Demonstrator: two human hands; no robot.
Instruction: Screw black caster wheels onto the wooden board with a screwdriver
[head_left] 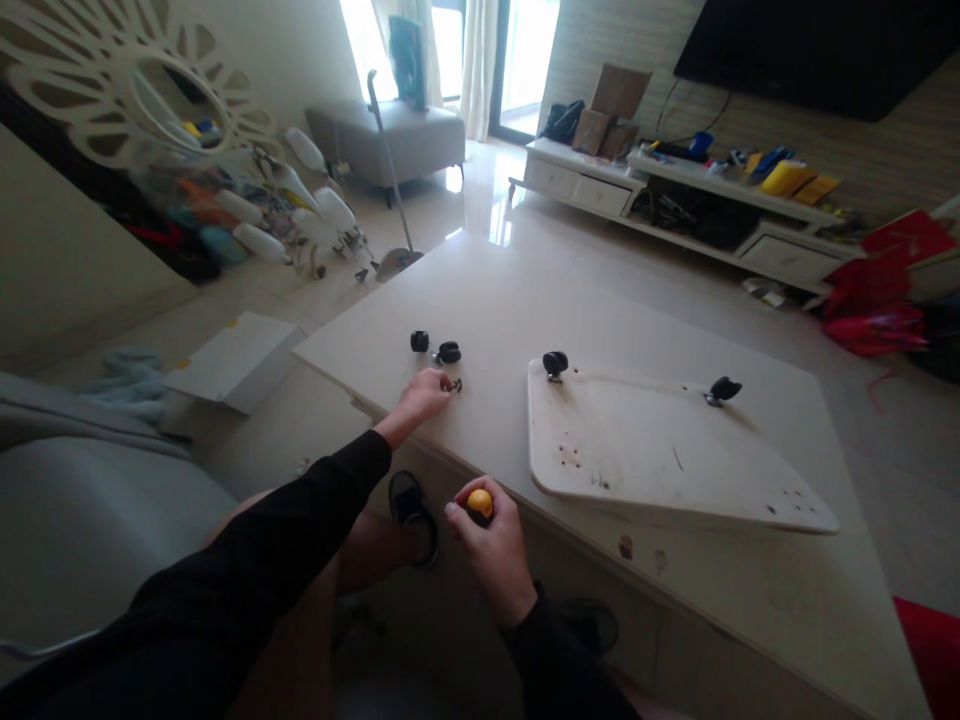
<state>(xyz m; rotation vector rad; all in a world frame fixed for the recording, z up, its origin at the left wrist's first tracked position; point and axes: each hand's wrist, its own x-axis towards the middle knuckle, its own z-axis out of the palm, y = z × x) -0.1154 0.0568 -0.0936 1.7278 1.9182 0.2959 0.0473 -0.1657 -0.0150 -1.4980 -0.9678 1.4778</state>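
Observation:
My left hand (426, 393) reaches over the near left edge of the white table (495, 290), fingertips pressed together at a small heap of dark screws (456, 385). Whether a screw is between those fingers I cannot make out. My right hand (496, 535) is wrapped round a screwdriver with a yellow-and-black handle (480, 503), held in front of the table's edge; its shaft is hidden. Just beyond my left hand lie two loose black casters, one on the left (419, 342) and one on the right (448, 352). A white board (637, 430) rests to the right, with two upright casters (555, 363) along its far side and bolt holes along its near side.
Behind the table runs a low white TV cabinet (577, 190) with boxes and tools on it. A long-handled dustpan (397, 262) stands on the floor at the back left, near a grey bench (420, 135). A white box (240, 355) lies left of the table.

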